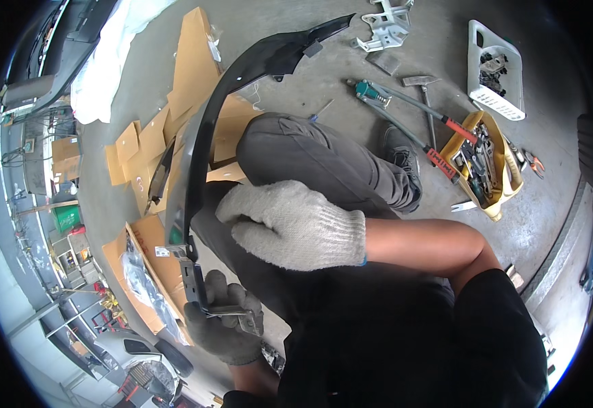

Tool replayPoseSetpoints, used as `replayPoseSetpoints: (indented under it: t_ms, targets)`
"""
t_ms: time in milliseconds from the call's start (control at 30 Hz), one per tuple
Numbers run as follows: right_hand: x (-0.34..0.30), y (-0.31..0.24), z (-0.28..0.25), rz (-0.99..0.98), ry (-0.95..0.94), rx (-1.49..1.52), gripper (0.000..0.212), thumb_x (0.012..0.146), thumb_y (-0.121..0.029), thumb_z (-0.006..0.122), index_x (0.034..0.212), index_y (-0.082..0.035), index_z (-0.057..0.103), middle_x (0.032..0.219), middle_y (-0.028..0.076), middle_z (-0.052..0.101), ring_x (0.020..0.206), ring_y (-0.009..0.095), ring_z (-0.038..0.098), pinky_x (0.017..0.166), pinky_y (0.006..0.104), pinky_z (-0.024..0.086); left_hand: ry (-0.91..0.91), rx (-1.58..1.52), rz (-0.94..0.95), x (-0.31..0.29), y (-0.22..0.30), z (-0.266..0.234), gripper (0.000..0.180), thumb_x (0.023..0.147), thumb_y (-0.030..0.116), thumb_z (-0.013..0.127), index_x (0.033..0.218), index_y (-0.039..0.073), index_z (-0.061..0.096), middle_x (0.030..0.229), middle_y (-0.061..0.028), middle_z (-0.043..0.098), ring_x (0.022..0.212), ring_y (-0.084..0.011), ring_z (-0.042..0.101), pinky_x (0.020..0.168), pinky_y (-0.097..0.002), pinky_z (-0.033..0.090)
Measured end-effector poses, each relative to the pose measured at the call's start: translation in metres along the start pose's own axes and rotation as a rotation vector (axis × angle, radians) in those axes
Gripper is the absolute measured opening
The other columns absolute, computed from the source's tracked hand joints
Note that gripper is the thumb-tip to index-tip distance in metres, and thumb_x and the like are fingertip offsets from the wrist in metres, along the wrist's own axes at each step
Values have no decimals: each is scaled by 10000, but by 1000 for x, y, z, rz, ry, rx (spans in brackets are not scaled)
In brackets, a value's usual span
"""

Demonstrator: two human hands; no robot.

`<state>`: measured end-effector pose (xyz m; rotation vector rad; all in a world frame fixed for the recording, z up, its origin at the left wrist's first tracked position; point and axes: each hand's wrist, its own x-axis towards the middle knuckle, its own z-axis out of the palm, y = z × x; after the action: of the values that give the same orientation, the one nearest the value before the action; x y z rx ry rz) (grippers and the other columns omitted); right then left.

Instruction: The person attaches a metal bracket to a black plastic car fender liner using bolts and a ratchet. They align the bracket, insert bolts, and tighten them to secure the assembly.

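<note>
Black curved panel at left hand, right hand beside it; grips partly hidden

Long black curved panel [205, 129] stands left of the person's knees, arcing from the left hand up to a pointed tip at top. Seen nearly edge-on, so most of its outer face can't be read. Left hand [225, 333], gloved, is at the panel's lower end, fingers curled around a small metal piece [232, 311]. Palm side partly hidden; can't tell if that piece is a tool or part of the panel. Right hand [296, 228], lighter glove, is over the thigh just beside the panel, fingers bent in, narrow gap to thumb. Fingertips turned away, so can't tell if it holds anything small.

Behind the panel: opened cardboard [194, 61], partly covered by it. Lower left, a carton [167, 262] with a plastic-wrapped item, contents unclear. On the floor to the right: bolt cutters [415, 107] with red grips, a hammer [422, 80], and a yellow container [512, 178] of jumbled tools, too mixed to sort. White basket [504, 107] holds small dark parts, unidentifiable. Pale metal bracket [386, 30] is cut off at top edge. Fisheye rim goes black.
</note>
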<state>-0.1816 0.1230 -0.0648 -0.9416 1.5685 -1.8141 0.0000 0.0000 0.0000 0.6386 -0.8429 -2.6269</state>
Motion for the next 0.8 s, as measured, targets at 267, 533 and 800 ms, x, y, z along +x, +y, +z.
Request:
replayPoseSetpoints:
  t_ms: [267, 533, 800]
  targets:
    - [10, 10, 23, -243, -64, -119, 255, 905, -113, 629, 1148, -46, 588, 841, 165, 662, 739, 367, 694, 678, 456, 574, 51, 130, 42, -5, -8, 9, 289, 1019, 323, 596, 1063, 38, 622, 821, -19, 448, 594, -114, 431, 463, -257, 332]
    - [19, 11, 27, -449, -75, -522, 289, 882, -272, 678, 1102, -92, 630, 793, 109, 611, 697, 299, 652, 593, 428, 549, -8, 151, 12, -5, -12, 3, 340, 982, 322, 660, 1178, 54, 585, 835, -19, 484, 550, -108, 417, 425, -257, 341]
    - [25, 8, 23, -504, -114, -640, 177, 849, -268, 643, 850, -97, 689, 889, 90, 674, 848, 271, 677, 698, 420, 562, 211, 696, 49, -13, -15, 3, 615, 930, 568, 648, 1163, 6, 556, 758, -24, 510, 548, -110, 471, 440, -278, 398]
